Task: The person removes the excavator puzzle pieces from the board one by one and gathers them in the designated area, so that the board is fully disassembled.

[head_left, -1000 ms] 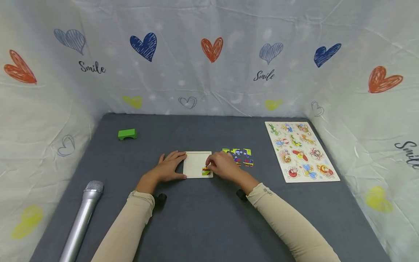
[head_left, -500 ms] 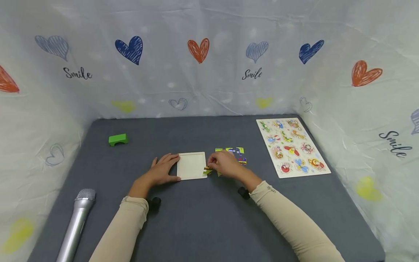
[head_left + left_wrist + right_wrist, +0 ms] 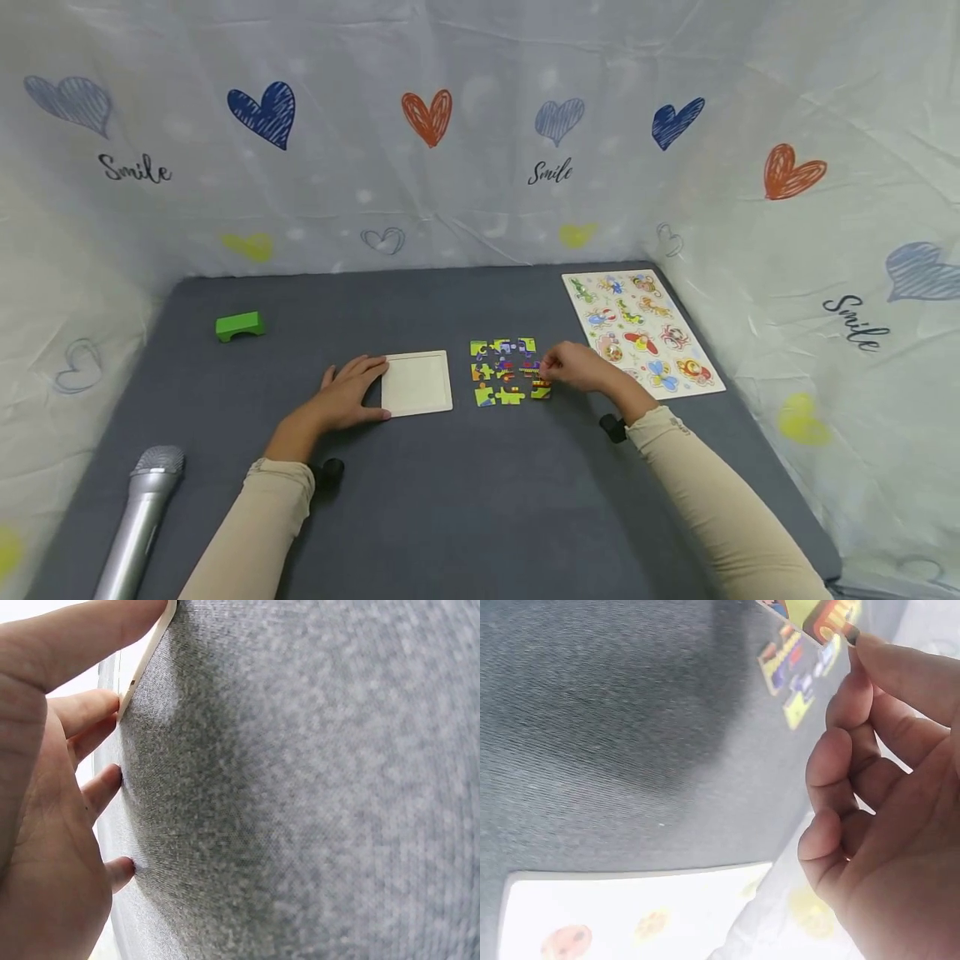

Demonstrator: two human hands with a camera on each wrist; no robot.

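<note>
A blank white puzzle tray (image 3: 416,383) lies on the grey table. My left hand (image 3: 348,396) rests flat at its left edge, the fingers straight and the thumb against the tray's thin side (image 3: 142,667). To the right of the tray lies a cluster of several colourful jigsaw pieces (image 3: 504,372). My right hand (image 3: 573,367) is at the cluster's right edge. In the right wrist view its fingertips (image 3: 851,637) pinch one jigsaw piece (image 3: 814,613) just above the other pieces (image 3: 795,675).
A wooden animal peg-puzzle board (image 3: 641,329) lies at the back right, close to my right hand. A green block (image 3: 238,325) sits at the back left and a silver microphone (image 3: 138,525) at the front left. Heart-printed cloth walls enclose three sides of the table.
My right hand left the tray's lower right corner with a piece and moved right, past the loose pieces. The tray now holds nothing. My left hand stayed at the tray.
</note>
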